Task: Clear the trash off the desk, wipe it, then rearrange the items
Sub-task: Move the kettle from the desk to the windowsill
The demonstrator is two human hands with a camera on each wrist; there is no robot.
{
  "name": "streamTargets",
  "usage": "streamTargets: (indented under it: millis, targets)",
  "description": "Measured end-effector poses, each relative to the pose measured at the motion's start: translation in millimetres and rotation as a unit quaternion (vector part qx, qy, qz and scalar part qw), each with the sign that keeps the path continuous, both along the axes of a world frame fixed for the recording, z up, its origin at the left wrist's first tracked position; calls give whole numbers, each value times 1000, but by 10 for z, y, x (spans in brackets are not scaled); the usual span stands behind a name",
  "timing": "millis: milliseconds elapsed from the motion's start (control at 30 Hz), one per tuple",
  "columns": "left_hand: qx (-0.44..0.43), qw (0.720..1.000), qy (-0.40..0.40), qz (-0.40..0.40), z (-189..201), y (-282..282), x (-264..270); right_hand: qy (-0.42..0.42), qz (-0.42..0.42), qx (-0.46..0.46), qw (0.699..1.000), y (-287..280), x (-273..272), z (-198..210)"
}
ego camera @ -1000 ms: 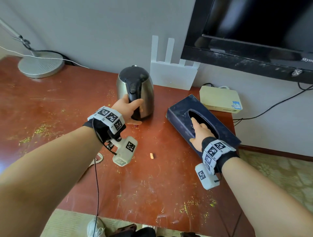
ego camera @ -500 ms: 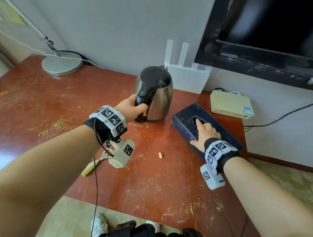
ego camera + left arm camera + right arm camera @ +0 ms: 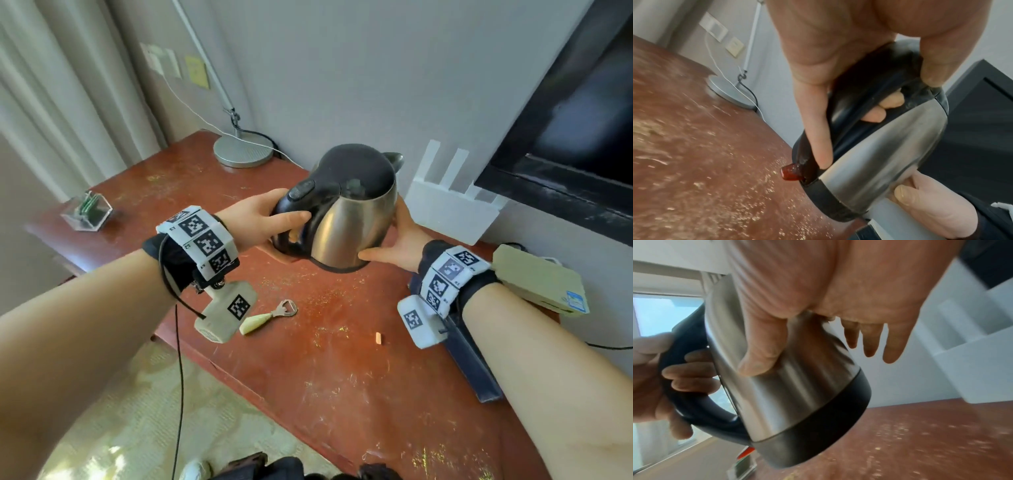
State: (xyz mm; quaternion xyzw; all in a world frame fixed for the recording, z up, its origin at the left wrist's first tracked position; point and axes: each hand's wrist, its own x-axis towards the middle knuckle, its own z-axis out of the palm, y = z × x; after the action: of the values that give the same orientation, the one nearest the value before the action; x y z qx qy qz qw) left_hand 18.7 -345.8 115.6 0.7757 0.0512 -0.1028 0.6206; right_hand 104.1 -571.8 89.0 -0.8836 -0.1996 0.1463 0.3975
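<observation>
Seen from the head: steel kettle (image 3: 346,209) held clear of the red desk (image 3: 325,370), tilted, black lid on. Left hand (image 3: 260,219) wrapped round the black handle, thumb along the near side. Right hand (image 3: 400,240) spread flat against the steel wall, thumb low near the base, fingers straight. Only from the left wrist: a red switch tab (image 3: 790,172) at the foot of the handle, and fingertips (image 3: 891,100) showing through the handle's loop. Only from the right wrist: the kettle's black base band (image 3: 818,431) well above the wood, and the right fingers (image 3: 894,340) reaching past the far side of the body. On the desk in the head view: bottle opener (image 3: 270,315) below the left wrist, a small orange scrap (image 3: 379,338), yellow crumbs scattered about. At the far left corner, a clear plastic box (image 3: 87,214) holding green packets, too small to read. Dark tissue box (image 3: 472,363) under the right forearm, opening hidden. Beige set-top box (image 3: 537,287) against the wall, white router (image 3: 448,205) behind the kettle, lamp base (image 3: 243,152) at the back.
</observation>
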Motion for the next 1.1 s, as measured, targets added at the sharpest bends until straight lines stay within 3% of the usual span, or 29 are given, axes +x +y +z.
streamTargets:
  millis: [367,667,833,1100]
  targets:
    - [27,992,-55,113,311,1546,-1501,-27,102,60,993,1817,-875,315]
    - [66,964,-75,245,597,3030,-3158,-24,207,113,972,3897,-2101,476]
    - [106,944,-65,306,660,3810,-4008,-8,292,145,945,4999,-2770,445]
    - [89,913,-59,394,582,4986,-4622,-7,376,113,920,6634,-3218,391]
